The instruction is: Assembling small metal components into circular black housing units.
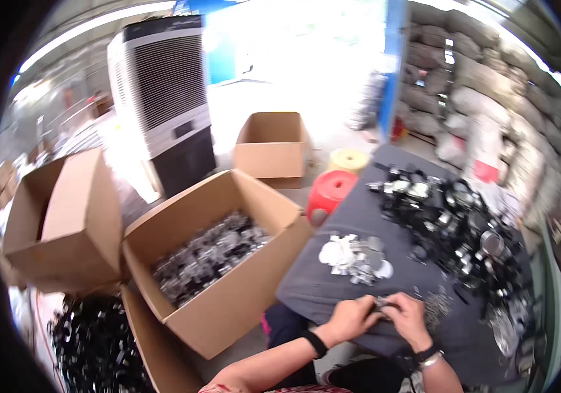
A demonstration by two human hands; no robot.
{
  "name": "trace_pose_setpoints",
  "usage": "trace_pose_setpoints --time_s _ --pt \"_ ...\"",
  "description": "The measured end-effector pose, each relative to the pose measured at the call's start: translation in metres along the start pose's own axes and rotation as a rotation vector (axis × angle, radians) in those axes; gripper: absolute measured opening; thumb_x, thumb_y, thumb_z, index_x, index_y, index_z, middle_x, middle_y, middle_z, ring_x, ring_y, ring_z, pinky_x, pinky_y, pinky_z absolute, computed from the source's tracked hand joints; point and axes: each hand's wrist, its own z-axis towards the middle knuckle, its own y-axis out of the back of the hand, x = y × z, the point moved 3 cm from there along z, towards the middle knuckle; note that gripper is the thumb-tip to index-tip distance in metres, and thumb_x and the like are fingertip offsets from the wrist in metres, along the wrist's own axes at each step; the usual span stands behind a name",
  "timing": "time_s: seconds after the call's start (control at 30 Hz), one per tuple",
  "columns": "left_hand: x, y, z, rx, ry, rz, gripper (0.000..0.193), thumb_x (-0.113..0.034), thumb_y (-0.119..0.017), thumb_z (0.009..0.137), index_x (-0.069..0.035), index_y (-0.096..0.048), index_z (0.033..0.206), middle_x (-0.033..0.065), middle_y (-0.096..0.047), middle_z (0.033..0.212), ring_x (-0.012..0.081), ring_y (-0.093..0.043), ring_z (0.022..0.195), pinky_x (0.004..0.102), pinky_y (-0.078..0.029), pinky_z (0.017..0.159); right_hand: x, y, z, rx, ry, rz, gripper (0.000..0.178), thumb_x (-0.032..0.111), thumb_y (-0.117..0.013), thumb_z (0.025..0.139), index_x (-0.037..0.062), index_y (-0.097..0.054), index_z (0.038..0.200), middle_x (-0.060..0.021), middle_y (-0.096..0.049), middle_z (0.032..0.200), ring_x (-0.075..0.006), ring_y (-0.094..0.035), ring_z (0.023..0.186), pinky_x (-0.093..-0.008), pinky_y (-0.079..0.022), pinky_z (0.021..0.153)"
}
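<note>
Head: small dark piece

The piece between the fingers is mostly hidden, too small to identify.

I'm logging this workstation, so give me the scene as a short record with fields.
Hands: left hand and right hand meet at a small piece, too small to identify
Surface: grey table
Beyond the hands: pile of white and silvery pieces
Right side of table: larger pile of black and silvery pieces
Beside right hand: tiny bits
Left of table: open cardboard box holding clear and dark pieces
Far right: stacked sacks
</note>
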Motion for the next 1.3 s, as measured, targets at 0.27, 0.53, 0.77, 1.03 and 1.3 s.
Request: trace_pose_setpoints --time_s 0.27,0.53,0.77,1.03,1.3 --pt "-0.017 -0.02 0.024 0.093 0.132 -0.026 0.024 -0.024 -0.065 0.084 -0.002 -0.055 0.085 0.0167 -0.06 0.067 0.0343 -0.06 0.06 0.043 -0.046 0.055 -0.062 0.089 -0.106 -0.699 -0.18 0.184 0.008 -0.002 -0.061 0.084 -0.0004 -0.053 0.084 -0.0031 -0.062 0.072 -0.0073 -0.06 0.064 -0.0236 -0.05 0.06" --pt "-0.08 -0.029 0.165 0.175 0.393 -1.05 0.036 -0.02 -0.056 0.092 0.006 -0.05 0.117 0.0132 -0.062 0.087 0.0184 -0.062 0.072 0.0299 -0.048 0.063 -0.074 0.093 -0.143 -0.74 -0.307 -0.033 0.012 0.0 -0.066 0.08 -0.0003 -0.053 0.08 -0.0041 -0.06 0.067 -0.009 -0.059 0.061 -0.0254 -0.048 0.057" --pt "-0.08 -0.012 0.194 0.206 0.348 -0.601 0.071 -0.032 -0.056 0.09 -0.004 -0.021 0.145 0.0169 -0.05 0.13 0.0279 -0.051 0.115 0.039 -0.042 0.09 -0.087 0.092 -0.142 -0.746 -0.298 0.125 0.012 0.0 -0.064 0.081 -0.0009 -0.052 0.079 -0.0032 -0.059 0.064 -0.0086 -0.058 0.06 -0.0251 -0.047 0.057" --pt "0.13 0.232 0.03 -0.374 0.559 -0.135 0.035 -0.011 -0.061 0.084 0.007 -0.058 0.114 0.0124 -0.066 0.1 0.0173 -0.063 0.088 0.0267 -0.05 0.075 -0.078 0.094 -0.141 -0.737 -0.261 0.206 0.008 -0.004 -0.058 0.085 -0.0008 -0.05 0.086 -0.0023 -0.057 0.074 -0.0074 -0.058 0.065 -0.0238 -0.051 0.06" --pt "0.214 0.532 -0.384 -0.503 1.045 0.834 0.016 -0.008 -0.055 0.079 0.007 -0.059 0.085 0.0083 -0.058 0.072 0.0169 -0.053 0.068 0.0346 -0.045 0.064 -0.074 0.086 -0.131 -0.763 -0.273 0.266 0.006 -0.003 -0.057 0.086 -0.0007 -0.051 0.088 -0.0016 -0.057 0.073 -0.0062 -0.055 0.061 -0.0226 -0.05 0.056"
